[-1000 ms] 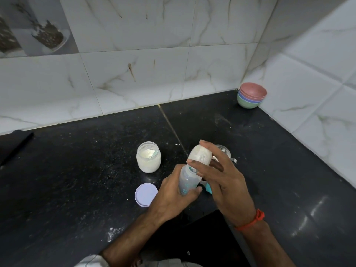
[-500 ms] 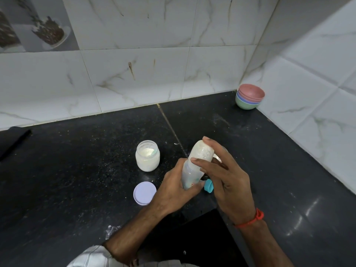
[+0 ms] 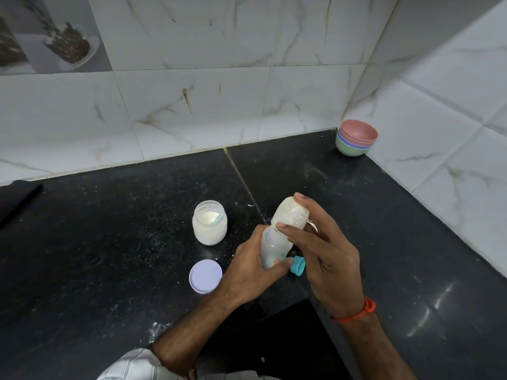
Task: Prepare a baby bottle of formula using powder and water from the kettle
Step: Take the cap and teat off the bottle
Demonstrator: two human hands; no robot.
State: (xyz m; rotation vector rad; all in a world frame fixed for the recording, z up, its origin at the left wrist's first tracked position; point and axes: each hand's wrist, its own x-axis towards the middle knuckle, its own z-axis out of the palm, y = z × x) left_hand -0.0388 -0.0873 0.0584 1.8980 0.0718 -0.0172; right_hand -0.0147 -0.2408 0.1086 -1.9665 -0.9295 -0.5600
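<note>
Item: bottle (image 3: 284, 231), milky, tilted, held above the counter (image 3: 109, 242) in front of the open powder jar (image 3: 210, 222).
Your left hand (image 3: 248, 272) wraps its lower body; your right hand (image 3: 326, 256) pinches the upper end, fingertip (image 3: 300, 197) on top.
Handling: seems the mixing step. Keep both grips firm and the teal cap (image 3: 297, 266) seated, so nothing leaks.
Nearby: jar lid (image 3: 205, 276); stacked bowls (image 3: 356, 137).

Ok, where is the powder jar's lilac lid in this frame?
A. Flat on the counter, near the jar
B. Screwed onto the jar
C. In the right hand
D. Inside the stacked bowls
A: the lilac lid lies flat on the black counter, while the powder jar stands open.
</note>
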